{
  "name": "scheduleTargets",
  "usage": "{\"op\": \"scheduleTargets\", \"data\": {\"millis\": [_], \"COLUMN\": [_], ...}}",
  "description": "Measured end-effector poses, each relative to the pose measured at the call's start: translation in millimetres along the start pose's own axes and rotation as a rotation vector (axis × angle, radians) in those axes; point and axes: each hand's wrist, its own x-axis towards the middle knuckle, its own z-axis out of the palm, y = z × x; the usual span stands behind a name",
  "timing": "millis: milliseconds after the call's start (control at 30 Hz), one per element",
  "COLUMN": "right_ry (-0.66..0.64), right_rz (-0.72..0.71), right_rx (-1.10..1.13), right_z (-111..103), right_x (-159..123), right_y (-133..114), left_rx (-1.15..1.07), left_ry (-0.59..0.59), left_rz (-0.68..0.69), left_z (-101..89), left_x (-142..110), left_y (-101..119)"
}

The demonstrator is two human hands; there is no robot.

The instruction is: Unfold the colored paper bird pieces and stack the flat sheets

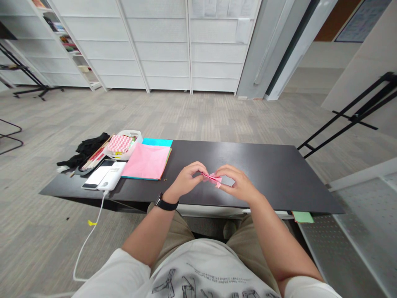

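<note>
A small folded piece of pink paper [212,178] is held in the air above the dark table, between my two hands. My left hand [190,179] pinches its left end between thumb and fingers; a black watch sits on that wrist. On the other side, my right hand [236,182] grips the right end, with the thumb below and the fingers above. The folds are too small to make out fully, and the fingertips cover part of the paper.
Left on the dark table [242,161] lie a stack of coloured paper [147,160], pink on top, a white basket [138,135], a phone [98,174], a white power bank [112,176] with a cable, and black cloth [89,145]. Green paper [303,217] juts out below the table's right front edge.
</note>
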Motion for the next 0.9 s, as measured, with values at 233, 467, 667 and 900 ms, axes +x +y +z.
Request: {"op": "scheduleTargets", "data": {"millis": [233, 467, 667, 900], "right_ry": [-0.061, -0.035, 0.113, 0.292], "right_rz": [0.049, 0.146, 0.363, 0.396], "right_rx": [0.060, 0.180, 0.183, 0.210], "right_z": [-2, 0, 17, 37], "right_x": [1, 0, -6, -9], "right_y": [2, 7, 19, 13], "left_rx": [-0.214, -0.421, -0.403, -0.401], "left_ry": [-0.051, -0.151, -0.131, 0.147], "left_rz": [-0.228, -0.373, -0.430, -0.457], "left_z": [2.7, 6.3, 15.3, 26.0], "left_x": [-5, -9, -6, -4], "left_y": [-9, -13, -13, -14]}}
